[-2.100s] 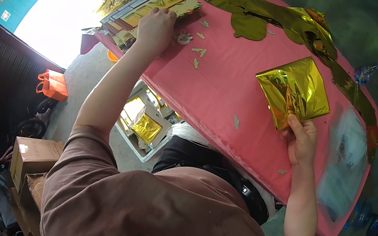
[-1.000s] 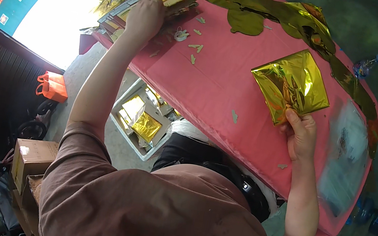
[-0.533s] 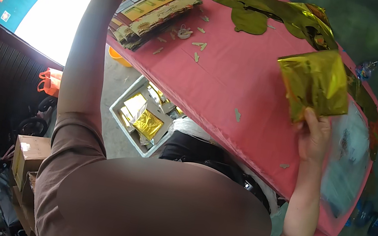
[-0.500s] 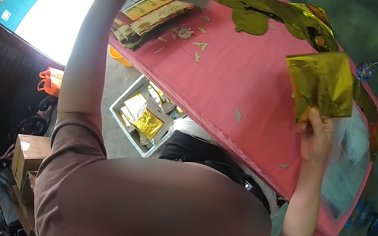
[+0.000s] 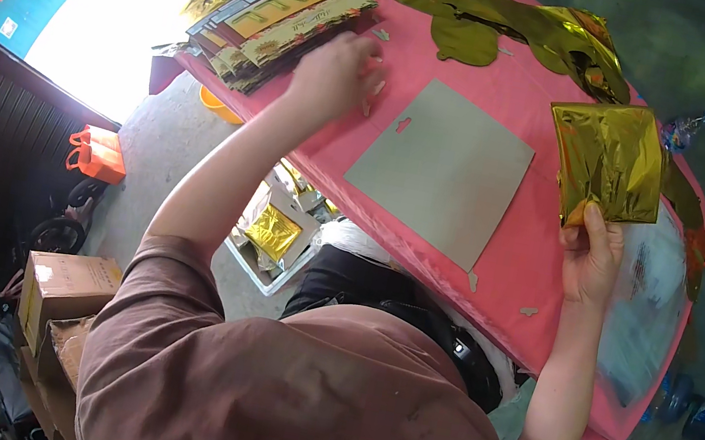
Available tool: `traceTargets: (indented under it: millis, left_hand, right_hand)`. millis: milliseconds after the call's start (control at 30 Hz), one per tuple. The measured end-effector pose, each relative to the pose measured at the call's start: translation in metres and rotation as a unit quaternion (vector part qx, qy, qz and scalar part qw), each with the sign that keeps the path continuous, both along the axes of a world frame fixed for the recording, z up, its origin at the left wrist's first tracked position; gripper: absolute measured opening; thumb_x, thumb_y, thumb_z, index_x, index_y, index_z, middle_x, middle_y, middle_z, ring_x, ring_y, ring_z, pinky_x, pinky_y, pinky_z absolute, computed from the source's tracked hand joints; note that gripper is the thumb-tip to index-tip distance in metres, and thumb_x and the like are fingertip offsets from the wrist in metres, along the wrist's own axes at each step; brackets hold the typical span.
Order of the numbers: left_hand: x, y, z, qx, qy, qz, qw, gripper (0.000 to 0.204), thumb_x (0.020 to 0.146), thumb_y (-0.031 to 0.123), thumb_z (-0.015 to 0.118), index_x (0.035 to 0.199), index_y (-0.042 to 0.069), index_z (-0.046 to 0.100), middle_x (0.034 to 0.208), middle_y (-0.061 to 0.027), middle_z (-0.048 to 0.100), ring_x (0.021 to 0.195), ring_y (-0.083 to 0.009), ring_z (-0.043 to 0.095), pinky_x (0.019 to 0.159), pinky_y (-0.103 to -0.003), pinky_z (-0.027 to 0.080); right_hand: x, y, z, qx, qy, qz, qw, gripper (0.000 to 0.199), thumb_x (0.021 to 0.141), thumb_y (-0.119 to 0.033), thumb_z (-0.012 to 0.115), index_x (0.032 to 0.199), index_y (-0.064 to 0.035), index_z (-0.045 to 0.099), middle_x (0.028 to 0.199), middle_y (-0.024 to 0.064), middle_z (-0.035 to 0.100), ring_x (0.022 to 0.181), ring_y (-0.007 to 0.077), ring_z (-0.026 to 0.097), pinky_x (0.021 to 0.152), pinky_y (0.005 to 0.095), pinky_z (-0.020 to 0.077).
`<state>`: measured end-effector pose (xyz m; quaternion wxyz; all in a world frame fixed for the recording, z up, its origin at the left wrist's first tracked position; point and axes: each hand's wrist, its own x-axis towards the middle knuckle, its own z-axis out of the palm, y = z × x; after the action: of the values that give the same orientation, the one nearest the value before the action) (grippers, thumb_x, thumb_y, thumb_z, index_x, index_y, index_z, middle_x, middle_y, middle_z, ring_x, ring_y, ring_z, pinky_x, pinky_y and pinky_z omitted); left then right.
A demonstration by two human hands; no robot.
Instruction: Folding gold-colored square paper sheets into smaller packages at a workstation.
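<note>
Gripping folded gold foil sheet (image 5: 608,161) in right hand (image 5: 591,257), thumb pressing on lower edge, foil lifting above right part of pink table (image 5: 540,281). Resting left hand (image 5: 335,76) on same table, fingers loosely spread, grasping nothing, just left of grey cardboard sheet (image 5: 441,170) lying flat mid-table. Sitting at table's far left corner: stack of gold-printed packets (image 5: 269,22). Trailing along table's far edge: crumpled gold foil (image 5: 473,15).

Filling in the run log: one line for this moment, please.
left hand: open on pink table | right hand: holds gold foil | grey card: flat between
</note>
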<state>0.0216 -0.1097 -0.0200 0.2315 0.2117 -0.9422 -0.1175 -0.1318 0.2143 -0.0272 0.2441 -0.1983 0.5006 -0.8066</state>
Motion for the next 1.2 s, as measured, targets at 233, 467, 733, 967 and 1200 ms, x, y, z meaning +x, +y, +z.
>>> traceTargets:
  millis: [233,467,733,967,1200]
  left_hand:
    - [-0.001,-0.034,-0.015,-0.059,-0.062,0.047,0.995,0.023,0.081,0.024,0.06,0.09,0.003,0.061,0.091,-0.0161,0.061,0.084,-0.0329,0.062,0.071,-0.045,0.05]
    - [0.005,-0.029,0.015,0.293,0.078,-0.001,0.953,0.021,0.085,0.023,0.06,0.085,0.002,0.062,0.072,-0.0026,0.061,0.064,-0.0114,0.055,0.061,-0.026,0.045]
    - [0.04,-0.034,0.038,0.26,-0.161,-0.02,0.952,0.019,0.086,0.019,0.057,0.089,0.003,0.066,0.071,-0.0007,0.062,0.055,-0.0049,0.052,0.051,-0.021,0.042]
    - [0.04,-0.028,0.025,0.09,-0.12,0.064,0.987,0.024,0.082,0.015,0.057,0.103,0.006,0.065,0.077,-0.0058,0.064,0.062,-0.0164,0.06,0.06,-0.03,0.049]
    - [0.018,-0.013,0.018,0.022,-0.14,-0.09,0.986,0.018,0.08,0.018,0.062,0.093,0.005,0.066,0.094,-0.0098,0.056,0.088,-0.025,0.058,0.078,-0.036,0.046]
  right_hand:
    - [0.007,-0.005,0.002,0.015,0.006,0.005,1.0,0.003,0.087,-0.009,0.06,0.088,-0.0081,0.063,0.077,0.0015,0.063,0.057,0.0083,0.053,0.05,0.0214,0.0427]
    - [0.003,-0.003,-0.003,0.026,0.015,0.015,0.999,0.003,0.087,-0.009,0.06,0.088,-0.0084,0.062,0.076,0.0012,0.063,0.057,0.0086,0.054,0.051,0.0212,0.0431]
    - [0.004,-0.003,-0.004,0.027,0.019,0.016,0.999,0.003,0.087,-0.01,0.059,0.087,-0.0085,0.063,0.076,0.0016,0.063,0.057,0.0081,0.054,0.051,0.02,0.0434]
    - [0.009,-0.005,0.0,0.027,0.02,0.015,0.999,0.004,0.087,-0.01,0.06,0.087,-0.0083,0.063,0.076,0.0014,0.063,0.057,0.0078,0.054,0.051,0.0196,0.0427]
    - [0.008,-0.004,-0.001,0.033,0.021,0.015,0.999,0.005,0.088,-0.01,0.06,0.086,-0.0079,0.063,0.076,0.0015,0.063,0.057,0.0078,0.054,0.051,0.0201,0.0421]
